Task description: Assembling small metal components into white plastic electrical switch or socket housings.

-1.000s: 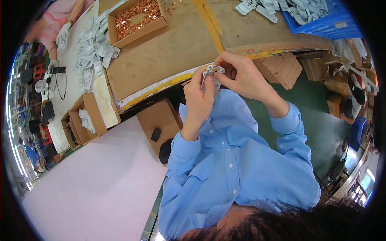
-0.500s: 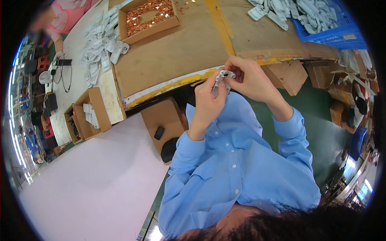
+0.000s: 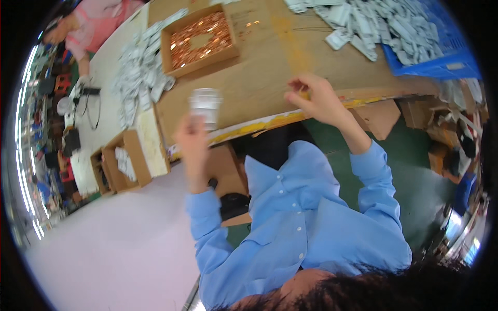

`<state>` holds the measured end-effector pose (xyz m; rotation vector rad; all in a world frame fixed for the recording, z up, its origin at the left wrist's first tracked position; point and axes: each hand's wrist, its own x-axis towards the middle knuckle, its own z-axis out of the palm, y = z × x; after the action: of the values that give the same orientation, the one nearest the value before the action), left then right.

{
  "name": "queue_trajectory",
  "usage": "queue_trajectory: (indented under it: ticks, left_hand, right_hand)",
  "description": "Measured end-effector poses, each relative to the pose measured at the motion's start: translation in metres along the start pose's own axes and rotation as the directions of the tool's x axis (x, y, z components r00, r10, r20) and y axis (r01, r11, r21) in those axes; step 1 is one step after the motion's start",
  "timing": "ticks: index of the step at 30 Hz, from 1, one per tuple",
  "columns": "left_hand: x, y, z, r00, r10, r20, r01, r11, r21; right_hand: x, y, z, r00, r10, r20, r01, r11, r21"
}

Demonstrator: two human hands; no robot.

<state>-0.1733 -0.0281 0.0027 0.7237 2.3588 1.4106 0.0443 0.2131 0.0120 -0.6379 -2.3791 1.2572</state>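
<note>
My left hand (image 3: 192, 139), smeared by motion, is closed on the near end of a white plastic casing piece (image 3: 206, 106). That piece points away from me over the front edge of the table, and its details are blurred. To the right, my right hand (image 3: 314, 98) hovers above the table's front edge. Its fingers are loosely curled, with a gap between thumb and forefinger, and I see nothing held there. A cardboard tray (image 3: 203, 66) of small copper-coloured metal parts (image 3: 199, 39) lies beyond my left hand. Beside it on the left is a heap of white plastic casing pieces (image 3: 140, 75).
At the far right, more white pieces (image 3: 363, 26) are piled beside and inside a blue crate (image 3: 436, 70). A small cardboard box (image 3: 136, 155) hangs by the left table edge. A person in pink (image 3: 101, 26) is at the far left. Below stands an open carton (image 3: 225, 168).
My hands have parted. The left one has moved left with the white casing piece, while the right has let go of it and stays near its place. The view has shifted slightly.
</note>
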Motion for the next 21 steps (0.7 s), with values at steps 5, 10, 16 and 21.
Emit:
queue_trajectory:
  ticks: [5,10,16,21]
  left_hand:
    - [0.146,-0.101,-0.124,0.931,-0.101,-0.35,0.044,0.985,-0.169]
    - [0.242,-0.149,-0.194,0.848,-0.113,-0.518,0.138,0.99,0.01]
    - [0.263,-0.14,-0.19,0.641,0.578,-0.505,0.134,0.563,0.816]
    - [0.195,-0.072,-0.102,0.751,0.463,-0.471,-0.248,0.858,0.449]
  right_hand:
    - [0.019,0.066,-0.058,0.972,-0.038,-0.232,-0.074,0.887,-0.456]
    - [0.019,0.101,-0.106,0.951,-0.014,-0.31,-0.202,0.73,-0.653]
    - [0.023,0.121,-0.126,0.951,0.094,-0.296,-0.289,0.613,-0.735]
    - [0.034,0.135,-0.123,0.947,0.147,-0.287,-0.322,0.46,-0.828]
